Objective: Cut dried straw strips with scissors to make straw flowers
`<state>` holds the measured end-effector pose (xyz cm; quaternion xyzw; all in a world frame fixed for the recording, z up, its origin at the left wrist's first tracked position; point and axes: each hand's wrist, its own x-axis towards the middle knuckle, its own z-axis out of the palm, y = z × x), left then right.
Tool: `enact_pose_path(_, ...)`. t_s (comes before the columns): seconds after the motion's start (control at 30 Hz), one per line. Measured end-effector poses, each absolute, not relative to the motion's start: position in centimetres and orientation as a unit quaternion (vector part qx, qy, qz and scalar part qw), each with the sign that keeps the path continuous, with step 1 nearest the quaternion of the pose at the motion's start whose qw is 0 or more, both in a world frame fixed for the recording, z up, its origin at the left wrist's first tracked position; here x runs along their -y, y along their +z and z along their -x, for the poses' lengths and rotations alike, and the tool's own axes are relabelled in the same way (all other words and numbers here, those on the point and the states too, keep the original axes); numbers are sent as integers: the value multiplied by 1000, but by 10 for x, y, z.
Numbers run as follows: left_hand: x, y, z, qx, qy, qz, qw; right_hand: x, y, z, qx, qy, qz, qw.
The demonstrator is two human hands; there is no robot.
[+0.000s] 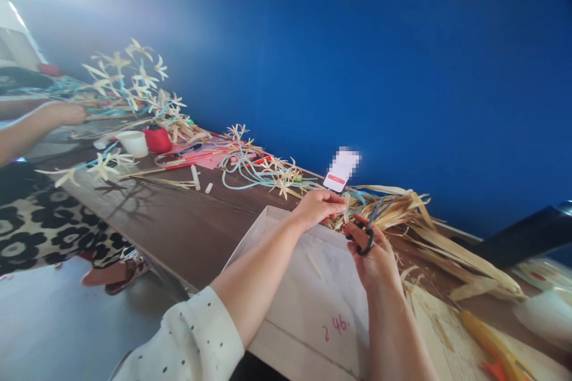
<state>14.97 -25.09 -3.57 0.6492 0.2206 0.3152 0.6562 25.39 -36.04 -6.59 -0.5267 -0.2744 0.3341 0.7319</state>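
My left hand (318, 207) pinches a thin pale strip of dried leaf (346, 205) over a white board (313, 286). My right hand (374, 253) is closed round the black handles of scissors (364, 237), their blades pointing up toward the strip. Just beyond both hands lies a pile of dried straw-coloured leaves (429, 226). The strip's far end is lost among the leaves.
A long brown table (179, 220) runs along a blue wall. On it lie handmade straw flowers (129, 80), blue cords (250, 175), a white cup (133, 143), a red spool (157, 139) and a white tag (342, 169). Another person's arm (40, 122) rests at far left.
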Motion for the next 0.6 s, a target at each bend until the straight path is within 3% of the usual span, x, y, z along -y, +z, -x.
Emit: enact_pose_path(0.6,261,-40,-158,-250,270,-658,657,360,-74,-260,272,278,548,741)
